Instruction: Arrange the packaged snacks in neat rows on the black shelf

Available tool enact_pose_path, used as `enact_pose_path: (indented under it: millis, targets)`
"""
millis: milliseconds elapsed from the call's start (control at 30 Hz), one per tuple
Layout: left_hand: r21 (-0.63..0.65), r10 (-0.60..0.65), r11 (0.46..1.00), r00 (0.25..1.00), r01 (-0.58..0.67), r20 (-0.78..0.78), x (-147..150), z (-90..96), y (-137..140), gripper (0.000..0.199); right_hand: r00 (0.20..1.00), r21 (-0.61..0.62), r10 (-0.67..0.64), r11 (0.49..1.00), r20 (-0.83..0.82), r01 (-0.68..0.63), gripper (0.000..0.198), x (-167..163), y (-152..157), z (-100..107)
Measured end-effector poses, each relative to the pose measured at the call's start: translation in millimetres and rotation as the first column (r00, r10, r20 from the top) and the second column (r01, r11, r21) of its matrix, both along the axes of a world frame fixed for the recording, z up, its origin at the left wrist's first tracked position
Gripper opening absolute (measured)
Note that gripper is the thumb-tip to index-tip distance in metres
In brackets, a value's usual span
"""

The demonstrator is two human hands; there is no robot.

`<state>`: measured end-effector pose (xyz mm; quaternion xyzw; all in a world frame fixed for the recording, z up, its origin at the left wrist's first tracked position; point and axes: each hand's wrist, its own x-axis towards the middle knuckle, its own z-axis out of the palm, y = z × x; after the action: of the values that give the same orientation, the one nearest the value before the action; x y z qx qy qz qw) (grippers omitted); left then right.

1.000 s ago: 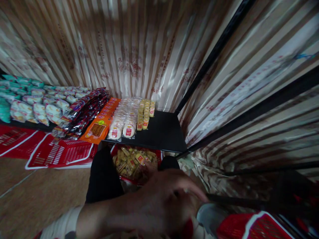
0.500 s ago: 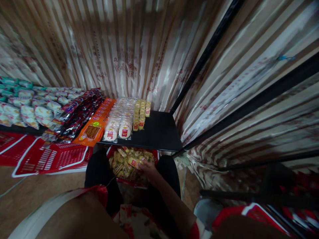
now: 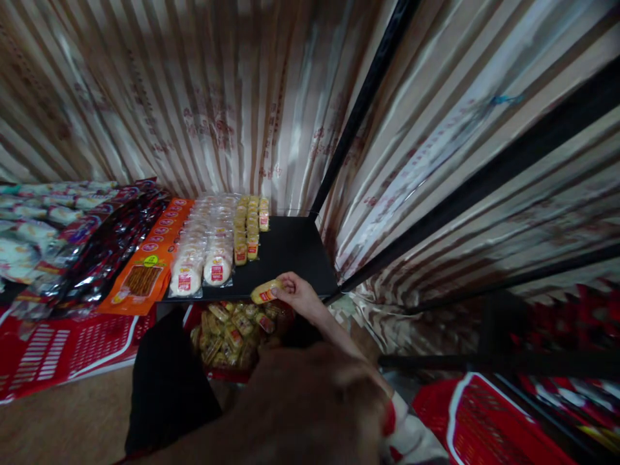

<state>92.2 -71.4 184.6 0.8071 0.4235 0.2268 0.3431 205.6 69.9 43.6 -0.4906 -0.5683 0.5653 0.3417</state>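
Note:
My right hand (image 3: 296,292) pinches one end of a small wrapped snack (image 3: 264,292), yellow with a red label. It is held at the front edge of the black shelf (image 3: 295,258), above a red basket (image 3: 227,374) filled with similar yellow packets (image 3: 227,332). On the shelf, short rows of the same yellow snacks (image 3: 252,229) stand beside rows of clear-wrapped round white crackers (image 3: 217,268). Close to the camera, my left hand (image 3: 329,387) shows as a dark blur across the lower middle, its fingers smeared.
Further left on the shelf lie an orange bag (image 3: 145,278), dark red packets (image 3: 116,239) and white packets (image 3: 24,245). Red baskets (image 3: 72,345) lie below. Black frame bars (image 3: 363,110) slant in front of a striped curtain (image 3: 217,97). Another red basket (image 3: 494,413) sits lower right.
My right hand has lifted the yellow snack out of the basket to the shelf's front edge. My left hand has come into the lower middle. The view has shifted right.

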Motion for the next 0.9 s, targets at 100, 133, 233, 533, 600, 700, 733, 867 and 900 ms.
enact_pose_path:
  millis: [100,133,233,533,600,700,733,867,900]
  targets:
    - [0.056,0.249,0.968,0.958,-0.244,-0.139,-7,-39.7,56,0.034,0.990,0.135,0.052,0.988,0.134,-0.071,0.027,5,25,12]
    - [0.067,0.352,0.936,0.917,-0.346,-0.188,-8,-59.8,71,0.035,0.980,0.182,0.059,0.979,0.192,-0.094,0.025,6,33,16]
    - [0.047,0.437,0.896,0.856,-0.442,-0.275,-9,-120.9,101,0.039,0.907,0.304,0.044,0.934,0.419,-0.186,0.018,5,53,23]
    - [0.084,0.527,0.850,0.839,-0.520,-0.138,2,-178.8,137,0.045,0.818,0.346,0.002,0.906,0.575,-0.245,0.031,-7,87,-1]
    - [0.098,0.554,0.832,0.822,-0.545,-0.134,2,-182.6,142,0.046,0.853,0.343,-0.011,0.918,0.522,-0.198,0.034,-8,88,-11]
    - [0.117,0.575,0.818,0.809,-0.564,-0.121,2,-186.1,148,0.050,0.925,0.320,-0.058,0.945,0.376,-0.071,0.033,-10,88,-30]
    - [0.119,0.579,0.815,0.807,-0.567,-0.121,3,-186.2,149,0.051,0.938,0.313,-0.085,0.950,0.335,-0.025,0.030,-11,87,-37]
    - [0.111,0.597,0.802,0.796,-0.587,-0.103,7,-184.5,154,0.053,0.951,0.307,-0.211,0.942,0.225,0.137,0.023,-13,92,-57]
    - [0.103,0.596,0.803,0.799,-0.588,-0.085,9,-184.3,157,0.054,0.952,0.300,-0.230,0.940,0.200,0.164,0.023,-13,96,-60]
